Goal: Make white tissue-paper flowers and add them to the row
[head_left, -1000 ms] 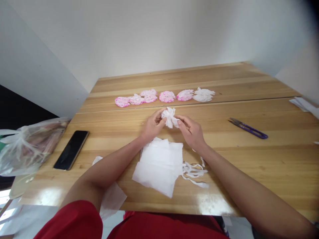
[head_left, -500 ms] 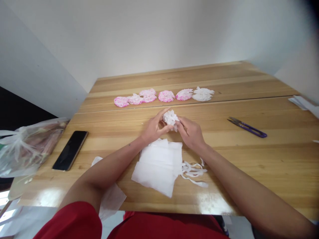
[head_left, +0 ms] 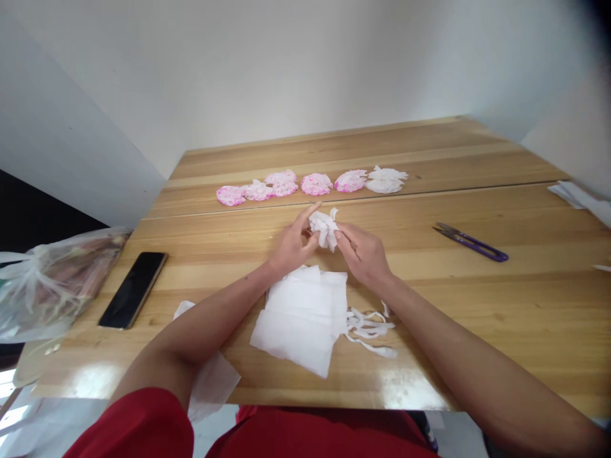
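Observation:
Between my hands, above the middle of the table, is a white tissue-paper flower (head_left: 324,228) with ruffled petals. My left hand (head_left: 292,245) cups it from the left, thumb in front and fingers behind. With thumb and forefinger, my right hand (head_left: 365,254) pinches the flower's right edge. Just below them lies a stack of white tissue sheets (head_left: 300,318), partly fanned out. Thin white paper strips (head_left: 370,327) lie in a loose tangle at the stack's right side.
Along the back runs a row of pink-edged paper flowers (head_left: 316,184), with a white one (head_left: 386,180) at its right end. Purple thread snips (head_left: 472,243) lie to the right. A phone (head_left: 133,289) and a tied plastic bag (head_left: 62,280) are on the left. White paper (head_left: 573,194) sits at the right edge.
The white flower's petals have shifted, and one now sticks up at its top right. My right fingers have moved slightly along its edge. Both hands still hold it in nearly the same place.

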The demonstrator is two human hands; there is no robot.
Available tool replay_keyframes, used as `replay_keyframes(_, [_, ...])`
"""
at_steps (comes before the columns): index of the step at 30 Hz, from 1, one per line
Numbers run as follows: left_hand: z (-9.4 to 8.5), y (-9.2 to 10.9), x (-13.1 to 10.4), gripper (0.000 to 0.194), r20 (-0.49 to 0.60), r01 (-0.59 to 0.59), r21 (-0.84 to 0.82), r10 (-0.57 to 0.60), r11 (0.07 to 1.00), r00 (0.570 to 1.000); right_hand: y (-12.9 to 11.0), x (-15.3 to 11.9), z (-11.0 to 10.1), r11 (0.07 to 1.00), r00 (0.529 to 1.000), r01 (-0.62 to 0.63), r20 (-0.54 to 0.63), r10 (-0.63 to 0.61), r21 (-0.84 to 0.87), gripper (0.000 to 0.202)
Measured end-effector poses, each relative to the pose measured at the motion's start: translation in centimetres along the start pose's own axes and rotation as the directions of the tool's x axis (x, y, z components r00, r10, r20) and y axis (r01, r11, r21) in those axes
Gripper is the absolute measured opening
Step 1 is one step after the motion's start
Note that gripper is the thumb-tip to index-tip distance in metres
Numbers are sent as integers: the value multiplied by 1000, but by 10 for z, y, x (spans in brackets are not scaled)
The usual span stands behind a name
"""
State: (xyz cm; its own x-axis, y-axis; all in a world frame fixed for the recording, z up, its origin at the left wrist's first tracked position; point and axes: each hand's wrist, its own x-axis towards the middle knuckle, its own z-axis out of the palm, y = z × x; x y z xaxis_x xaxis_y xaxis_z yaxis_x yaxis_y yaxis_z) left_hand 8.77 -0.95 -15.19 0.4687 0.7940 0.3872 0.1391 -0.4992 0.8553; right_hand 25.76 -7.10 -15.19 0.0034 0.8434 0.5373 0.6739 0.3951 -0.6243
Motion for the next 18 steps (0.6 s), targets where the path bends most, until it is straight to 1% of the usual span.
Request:
replay_keyframes(2, [0,0,0,57,13,16,-34,-16,999,1000,1,1,0,994,996,-90,-15,92,67,33])
replay_keyframes(4, [-1,-1,-1,56,24,26,-31,-25,999,999,1,1,0,979,986,-162,-18,165,125,34])
replay_keyframes(7, [-1,-3,-2,55,37,-10,38,9,999,999,0,2,0,962,982,-184,1,187,204,33])
replay_keyframes(9, [-2,-3,-2,55,48,-51,68,48,996,998,-2,2,0,960,984,-174,12,175,220,31])
replay_keyframes(10, [-3,-3,-3,55,55,-67,69,63,995,996,-2,2,0,965,986,-166,8,168,201,29])
replay_keyframes(13, [-4,-1,-3,58,80,-94,51,90,994,993,-1,0,0,992,994,-106,-17,107,68,26])
replay_keyframes(15, [-4,1,-3,63,86,-87,50,83,995,993,0,-1,0,999,999,-33,-12,33,-6,28])
replay_keyframes(18, [-2,5,-2,68,42,-51,82,47,995,998,-1,-3,1,997,998,68,11,-68,-43,31])
